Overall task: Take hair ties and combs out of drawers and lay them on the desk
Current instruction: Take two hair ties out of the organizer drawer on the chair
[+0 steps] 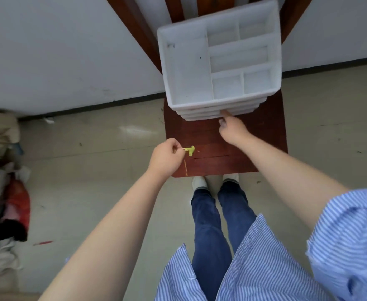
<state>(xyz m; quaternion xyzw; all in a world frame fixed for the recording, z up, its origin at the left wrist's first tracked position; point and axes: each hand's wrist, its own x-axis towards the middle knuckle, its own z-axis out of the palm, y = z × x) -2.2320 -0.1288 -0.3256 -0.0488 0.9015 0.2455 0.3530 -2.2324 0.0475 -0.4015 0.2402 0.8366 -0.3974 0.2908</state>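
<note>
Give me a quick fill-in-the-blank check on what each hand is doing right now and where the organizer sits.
1. The left hand pinches a small ____-coloured hair tie.
2. The right hand touches the front of the white drawer organizer with its ____ finger.
3. The organizer stands on a dark red ____ surface.
4. The organizer's open top tray holds ____ items.

Missing words: yellow-green; index; wooden; no

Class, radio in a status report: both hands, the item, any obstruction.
Left hand pinching small yellow-green item over the wooden surface. Right hand, fingers at front of white drawer stack. Top tray compartments look empty. Nothing in the way.
</note>
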